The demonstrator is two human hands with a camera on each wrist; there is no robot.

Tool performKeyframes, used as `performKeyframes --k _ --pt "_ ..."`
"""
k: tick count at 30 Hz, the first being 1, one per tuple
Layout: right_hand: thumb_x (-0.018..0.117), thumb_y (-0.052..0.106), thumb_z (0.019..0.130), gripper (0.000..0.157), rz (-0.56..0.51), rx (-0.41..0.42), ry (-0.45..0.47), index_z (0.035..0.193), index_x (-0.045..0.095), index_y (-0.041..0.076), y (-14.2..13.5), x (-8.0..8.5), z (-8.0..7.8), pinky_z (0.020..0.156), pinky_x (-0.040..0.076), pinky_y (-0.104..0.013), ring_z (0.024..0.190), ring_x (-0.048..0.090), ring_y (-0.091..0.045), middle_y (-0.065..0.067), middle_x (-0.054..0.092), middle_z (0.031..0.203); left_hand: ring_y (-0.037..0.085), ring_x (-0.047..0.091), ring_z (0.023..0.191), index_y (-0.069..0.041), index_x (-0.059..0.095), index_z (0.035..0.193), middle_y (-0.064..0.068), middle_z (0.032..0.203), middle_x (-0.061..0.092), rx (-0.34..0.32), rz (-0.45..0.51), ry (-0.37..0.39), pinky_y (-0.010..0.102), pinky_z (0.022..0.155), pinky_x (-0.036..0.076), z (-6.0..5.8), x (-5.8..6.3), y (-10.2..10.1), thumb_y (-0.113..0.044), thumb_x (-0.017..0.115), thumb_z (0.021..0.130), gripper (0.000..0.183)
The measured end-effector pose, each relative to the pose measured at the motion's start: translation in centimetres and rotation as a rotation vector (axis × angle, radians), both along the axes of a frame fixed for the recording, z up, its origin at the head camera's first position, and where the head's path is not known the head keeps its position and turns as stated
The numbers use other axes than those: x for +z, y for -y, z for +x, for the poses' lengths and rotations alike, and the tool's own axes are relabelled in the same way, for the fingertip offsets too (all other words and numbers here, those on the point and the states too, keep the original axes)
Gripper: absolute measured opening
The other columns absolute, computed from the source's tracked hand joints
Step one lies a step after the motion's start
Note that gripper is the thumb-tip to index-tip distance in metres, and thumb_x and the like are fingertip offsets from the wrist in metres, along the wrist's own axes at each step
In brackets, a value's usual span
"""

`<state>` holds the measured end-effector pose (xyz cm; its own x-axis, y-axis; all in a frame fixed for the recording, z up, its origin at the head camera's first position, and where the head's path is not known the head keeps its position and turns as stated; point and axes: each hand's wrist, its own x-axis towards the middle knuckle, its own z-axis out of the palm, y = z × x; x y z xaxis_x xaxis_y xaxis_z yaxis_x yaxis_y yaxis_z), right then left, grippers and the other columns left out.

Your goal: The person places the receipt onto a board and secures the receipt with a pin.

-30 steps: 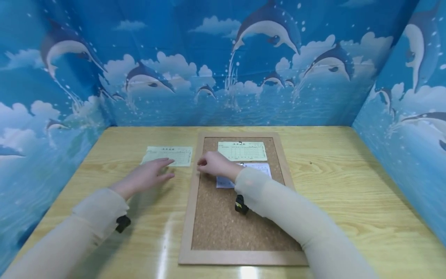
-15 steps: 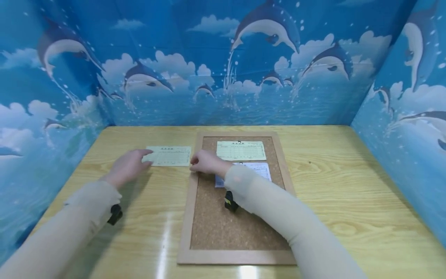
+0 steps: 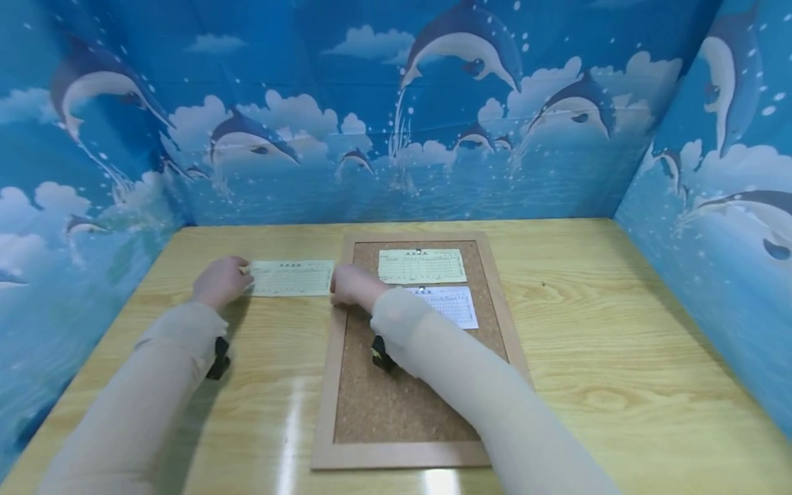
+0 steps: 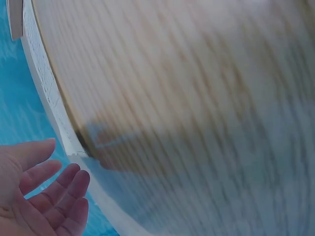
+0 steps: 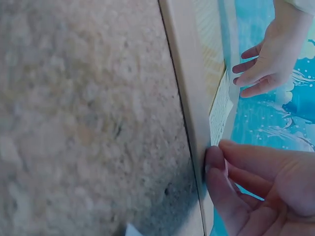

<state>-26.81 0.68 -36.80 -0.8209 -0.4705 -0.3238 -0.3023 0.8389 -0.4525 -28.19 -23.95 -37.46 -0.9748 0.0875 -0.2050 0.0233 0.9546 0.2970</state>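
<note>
A pale green printed form slip (image 3: 291,278) lies on the table left of the cork board (image 3: 396,405). At its left end is my left hand (image 3: 219,282), fingers loosely extended; in the left wrist view the fingertips (image 4: 81,179) are just short of the slip's corner. My right hand (image 3: 354,285) reaches across the board's left frame to the slip's other end. In the right wrist view its thumb and forefinger (image 5: 246,155) pinch together right where the slip's edge (image 5: 220,115) meets them. The slip's right edge is partly hidden by these fingers.
Another green form slip (image 3: 422,267) is fixed near the board's top with a small dark fastener. Below it a white-lilac slip (image 3: 454,306) is fixed likewise, partly behind my right forearm. A blue dolphin-print curtain (image 3: 396,137) surrounds the back and sides of the wooden table (image 3: 588,344).
My left hand has moved back leftward from over the slip to its left end. The right hand has shifted left to the slip's right edge. The slips stay in place.
</note>
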Motion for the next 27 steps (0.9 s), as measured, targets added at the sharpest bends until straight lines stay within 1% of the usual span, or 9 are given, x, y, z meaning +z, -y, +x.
performKeyframes --k 3,5,8,9,11,13,15,18,27 --pt "0.06 0.012 0.09 0.018 -0.011 -0.059 0.001 0.073 0.065 0.007 0.1 0.0 0.1 0.055 0.039 -0.02 0.056 0.045 -0.009 0.002 0.055 0.067 0.044 0.052 0.108 0.013 0.042 0.13 0.031 0.124 0.051 0.022 0.008 0.016 0.056 0.086 0.042 -0.3 -0.2 0.1 -0.019 0.05 0.094 0.049" --pt "0.061 0.012 0.09 0.012 -0.031 -0.085 0.009 0.093 0.07 0.005 0.0 -0.1 0.2 0.067 0.047 -0.021 0.071 0.057 -0.011 -0.002 0.065 0.087 0.045 0.049 0.11 0.014 0.044 0.128 0.031 0.125 0.05 0.031 0.016 0.013 0.056 0.088 0.041 -0.4 -0.4 0.3 -0.022 0.052 0.093 0.05" --pt "0.062 0.013 0.09 0.021 -0.071 -0.105 0.031 0.108 0.068 0.003 -0.2 -0.2 0.2 0.078 0.049 -0.024 0.088 0.062 -0.014 -0.006 0.066 0.105 0.036 0.055 0.072 0.009 0.06 0.096 0.023 0.082 0.06 0.047 0.043 0.021 0.046 0.066 0.047 -0.6 -0.9 0.5 -0.026 0.055 0.092 0.035" --pt "0.062 0.012 0.09 0.022 -0.082 -0.105 0.035 0.109 0.068 0.003 -0.2 -0.2 0.2 0.078 0.049 -0.024 0.088 0.062 -0.015 -0.006 0.066 0.105 0.029 0.049 0.059 0.005 0.058 0.082 0.016 0.067 0.054 0.048 0.05 0.024 0.04 0.058 0.044 -0.6 -1.1 0.6 -0.026 0.057 0.091 0.033" --pt "0.062 0.012 0.09 0.021 -0.107 -0.11 0.049 0.108 0.068 0.002 -0.2 -0.3 0.3 0.077 0.049 -0.024 0.086 0.062 -0.015 -0.007 0.066 0.103 0.019 0.036 0.051 -0.001 0.051 0.069 0.005 0.056 0.04 0.065 0.064 0.026 0.035 0.051 0.035 -0.6 -1.3 0.6 -0.026 0.06 0.089 0.033" --pt "0.062 0.011 0.09 0.021 -0.125 -0.122 0.06 0.108 0.067 0.002 -0.2 -0.3 0.4 0.076 0.049 -0.024 0.082 0.062 -0.014 -0.007 0.066 0.1 0.02 0.039 0.053 0.001 0.052 0.071 0.007 0.059 0.044 0.083 0.07 0.029 0.035 0.052 0.037 -0.7 -1.5 0.6 -0.023 0.062 0.088 0.031" --pt "0.062 0.01 0.09 0.022 -0.144 -0.135 0.073 0.109 0.067 0.001 -0.2 -0.2 0.5 0.076 0.05 -0.025 0.078 0.063 -0.013 -0.007 0.067 0.097 0.028 0.051 0.066 0.008 0.057 0.084 0.018 0.075 0.056 0.097 0.067 0.022 0.04 0.06 0.044 -0.7 -1.5 0.7 -0.02 0.064 0.086 0.029" --pt "0.062 0.009 0.09 0.023 -0.166 -0.151 0.093 0.111 0.066 0.0 -0.3 -0.2 0.5 0.076 0.05 -0.025 0.075 0.063 -0.013 -0.008 0.067 0.097 0.036 0.055 0.087 0.013 0.057 0.1 0.028 0.101 0.057 0.131 0.067 0.028 0.046 0.074 0.045 -0.8 -1.4 0.6 -0.016 0.065 0.085 0.034" --pt "0.063 0.007 0.089 0.023 -0.213 -0.14 0.092 0.109 0.066 -0.002 -0.5 -0.6 0.4 0.074 0.05 -0.024 0.076 0.064 -0.014 -0.011 0.067 0.098 0.035 0.054 0.085 0.014 0.058 0.098 0.027 0.098 0.058 0.141 0.17 0.035 0.045 0.074 0.045 -0.1 -1.5 1.0 -0.009 0.063 0.085 0.027"
